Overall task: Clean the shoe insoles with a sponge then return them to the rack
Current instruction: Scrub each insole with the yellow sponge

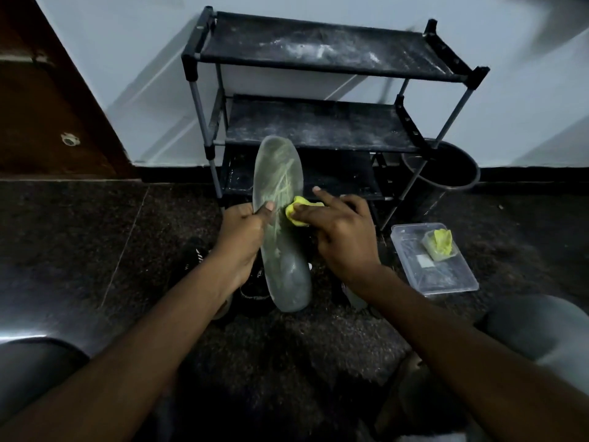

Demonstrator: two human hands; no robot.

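Observation:
A grey-green shoe insole (280, 186) stands on end in front of me, toe end up, with pale streaks on its face. My left hand (242, 237) grips its left edge at the middle, thumb on the front. My right hand (338, 231) holds a yellow sponge (299, 212) pressed against the insole's right side, index finger stuck out. Behind stands the black three-shelf rack (318, 126), its shelves dusty and bare.
A clear plastic tray (446, 275) lies on the dark floor at right with another yellow sponge (439, 245) in it. A dark round bin (446, 173) stands by the rack's right leg. Black shoes (197, 253) sit under my hands. A brown door (47, 106) is at left.

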